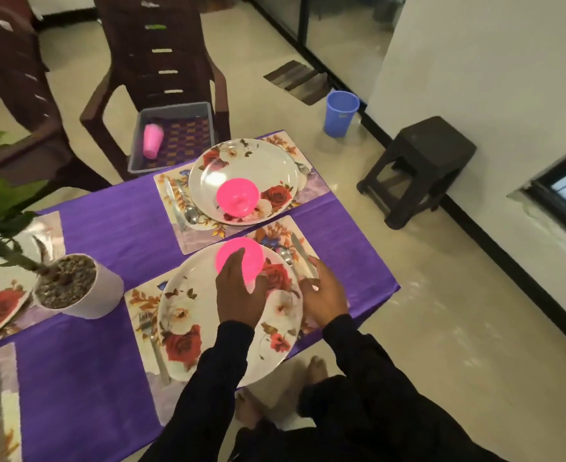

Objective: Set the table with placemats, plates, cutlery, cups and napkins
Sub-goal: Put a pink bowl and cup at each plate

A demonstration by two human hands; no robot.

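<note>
Left hand [240, 291] lies palm-down on the near pink bowl [240, 258], fingers curved over its rim and holding it; the bowl is smooth glossy plastic, round, sitting at the far edge of the near plate [208, 325]. Right hand [324, 295] is relaxed with fingers spread, holding nothing, hovering or resting at the plate's right rim; cannot tell if it touches. Plate is round, shiny, white with red and cream roses, lying on a rectangular floral placemat [141, 301]. Fork [153, 348], metal, lies left of the plate; knife [299, 255] and spoon [286, 256] lie right of it, partly hidden by the right hand.

Far setting: same kind of plate [241, 165] with a second pink bowl [238, 198] on it, knife and spoon [188, 211] to its left, fork tines [303, 169] peeking out at right, rest hidden under the plate. Purple cloth [108, 235], slightly sheeny, covers the table.

White round pot [88, 298] with gravel and a green plant, leaves blurred and cut off at left. More plates and mats at left are cropped. Grey plastic tray [175, 111] on a dark brown slatted chair [161, 51] holds a pink cup [152, 141] lying on its side. Blue bucket [340, 113] and dark stool [421, 161] on pale floor. Dark sleeves; bare feet are dim under the table edge.
</note>
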